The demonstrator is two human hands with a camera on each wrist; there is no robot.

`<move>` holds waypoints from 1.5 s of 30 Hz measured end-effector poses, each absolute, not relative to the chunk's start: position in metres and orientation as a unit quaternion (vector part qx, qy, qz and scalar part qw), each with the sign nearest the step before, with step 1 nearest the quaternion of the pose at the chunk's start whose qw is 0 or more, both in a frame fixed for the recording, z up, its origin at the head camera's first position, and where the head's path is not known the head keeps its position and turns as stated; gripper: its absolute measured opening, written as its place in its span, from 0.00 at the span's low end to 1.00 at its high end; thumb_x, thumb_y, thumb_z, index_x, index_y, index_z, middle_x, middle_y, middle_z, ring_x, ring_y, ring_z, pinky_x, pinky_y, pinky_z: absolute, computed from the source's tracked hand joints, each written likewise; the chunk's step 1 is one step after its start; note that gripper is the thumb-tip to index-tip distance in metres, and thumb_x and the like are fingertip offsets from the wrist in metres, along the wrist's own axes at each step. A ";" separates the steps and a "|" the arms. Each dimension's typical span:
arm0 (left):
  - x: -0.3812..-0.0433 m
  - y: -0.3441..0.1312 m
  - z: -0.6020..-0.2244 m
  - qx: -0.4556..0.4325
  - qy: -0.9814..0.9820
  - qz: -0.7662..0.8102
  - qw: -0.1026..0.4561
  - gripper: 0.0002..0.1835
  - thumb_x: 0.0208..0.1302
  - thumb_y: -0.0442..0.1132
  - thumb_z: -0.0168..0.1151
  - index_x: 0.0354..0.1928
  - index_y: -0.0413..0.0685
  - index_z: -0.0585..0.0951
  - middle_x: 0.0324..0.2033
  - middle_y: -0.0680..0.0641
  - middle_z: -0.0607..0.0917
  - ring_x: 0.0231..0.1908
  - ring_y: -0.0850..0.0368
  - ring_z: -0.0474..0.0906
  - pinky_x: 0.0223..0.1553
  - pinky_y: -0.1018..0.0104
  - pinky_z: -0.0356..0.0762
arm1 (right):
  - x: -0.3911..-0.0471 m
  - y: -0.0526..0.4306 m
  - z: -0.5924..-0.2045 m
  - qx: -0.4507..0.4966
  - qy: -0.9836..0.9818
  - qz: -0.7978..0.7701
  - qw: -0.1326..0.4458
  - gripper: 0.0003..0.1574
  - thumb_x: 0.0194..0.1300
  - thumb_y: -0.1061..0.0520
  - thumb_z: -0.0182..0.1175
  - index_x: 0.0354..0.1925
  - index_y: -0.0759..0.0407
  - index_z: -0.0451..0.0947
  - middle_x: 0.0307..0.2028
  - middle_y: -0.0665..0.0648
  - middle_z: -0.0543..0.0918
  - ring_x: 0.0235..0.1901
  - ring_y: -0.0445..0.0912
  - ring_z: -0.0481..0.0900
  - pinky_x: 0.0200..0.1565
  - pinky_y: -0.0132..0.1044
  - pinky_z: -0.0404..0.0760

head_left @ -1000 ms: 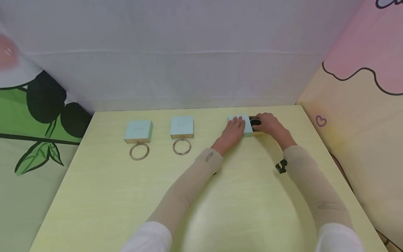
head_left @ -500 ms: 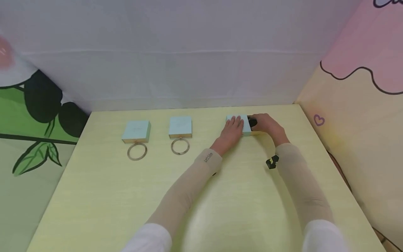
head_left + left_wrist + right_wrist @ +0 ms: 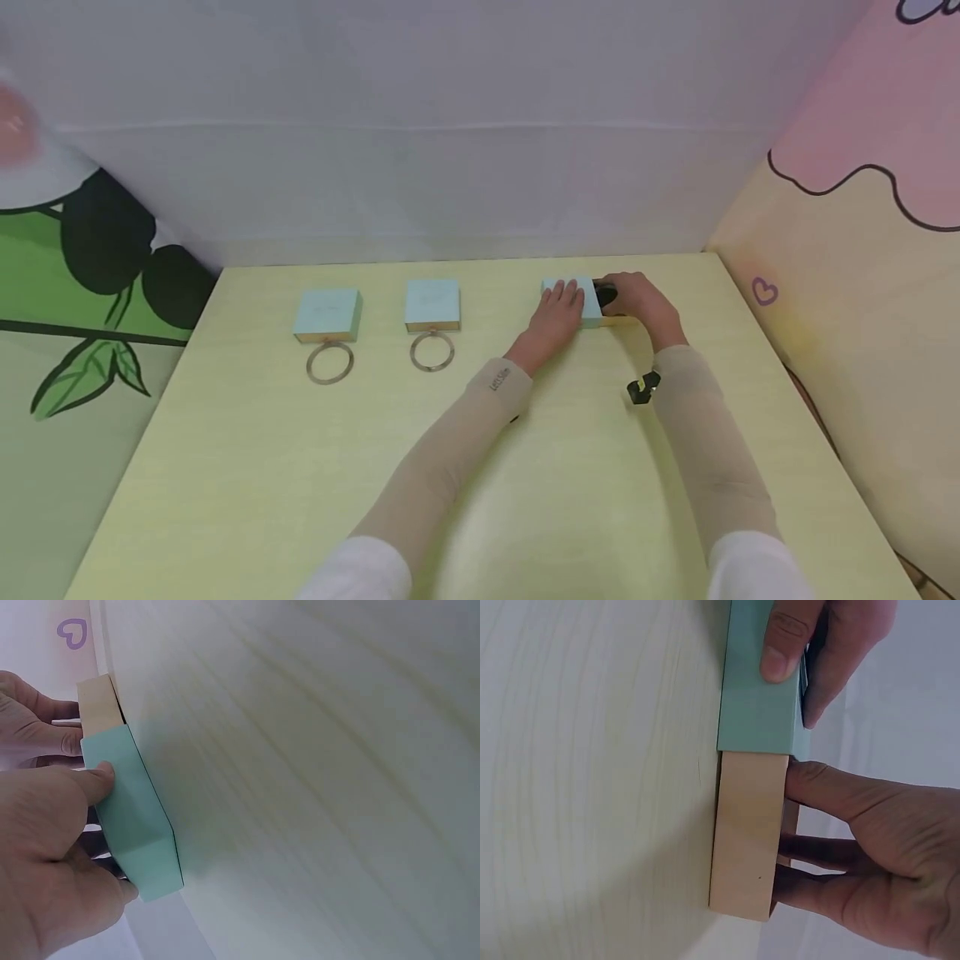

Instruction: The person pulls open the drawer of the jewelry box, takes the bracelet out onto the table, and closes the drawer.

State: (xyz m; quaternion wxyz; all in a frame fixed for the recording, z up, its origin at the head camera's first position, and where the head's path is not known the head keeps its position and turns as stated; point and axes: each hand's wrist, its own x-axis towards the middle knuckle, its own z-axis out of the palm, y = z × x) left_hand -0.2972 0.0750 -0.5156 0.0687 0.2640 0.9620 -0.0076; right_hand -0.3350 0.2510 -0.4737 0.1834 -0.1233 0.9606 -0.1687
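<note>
A pale blue-green drawer box (image 3: 592, 310) lies at the back right of the table, its tan drawer (image 3: 750, 832) partly slid out to the right. My left hand (image 3: 557, 321) holds the sleeve steady, fingers across its top and thumb (image 3: 96, 782) against the front side. At the drawer, my right hand (image 3: 643, 304) reaches over from the right, with thumb and fingers bent down inside. Something black (image 3: 605, 295) shows in the drawer beside that hand. The right fingertips are hidden by the drawer wall, so what they touch is unclear.
Two similar boxes stand to the left, a left box (image 3: 327, 313) and a middle box (image 3: 432, 304). A left metal ring (image 3: 330, 382) and a middle metal ring (image 3: 432, 369) lie just in front of them. A pale cloth wall (image 3: 465, 183) rises behind the table.
My right hand has shifted slightly left over the drawer, and its forearm has swung inward. The round silvery edge seen in the drawer earlier is now covered. My left hand stays on the sleeve.
</note>
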 end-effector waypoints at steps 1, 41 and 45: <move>-0.297 0.076 -0.516 0.264 0.962 -0.009 0.069 0.32 0.83 0.49 0.41 0.81 0.43 0.51 0.80 0.41 0.48 0.80 0.44 0.43 0.78 0.52 0.46 | -0.335 0.251 -0.474 -0.126 0.960 -0.170 0.181 0.40 0.67 0.63 0.66 0.73 0.67 0.64 0.69 0.73 0.68 0.69 0.70 0.63 0.68 0.63 0.65; -0.292 0.087 -0.519 0.251 0.966 0.027 0.061 0.34 0.83 0.52 0.40 0.81 0.46 0.49 0.81 0.45 0.45 0.80 0.47 0.38 0.79 0.53 0.38 | -0.202 0.227 -0.490 -0.174 0.971 -0.136 0.091 0.34 0.55 0.51 0.77 0.58 0.61 0.80 0.51 0.70 0.81 0.46 0.65 0.79 0.43 0.59 0.83; -0.292 0.088 -0.520 0.251 0.966 0.025 0.059 0.34 0.83 0.52 0.39 0.82 0.46 0.48 0.81 0.44 0.44 0.80 0.47 0.38 0.79 0.53 0.38 | -0.197 0.224 -0.491 -0.190 0.970 -0.128 0.080 0.34 0.56 0.52 0.77 0.58 0.62 0.81 0.52 0.70 0.81 0.47 0.65 0.78 0.48 0.59 0.81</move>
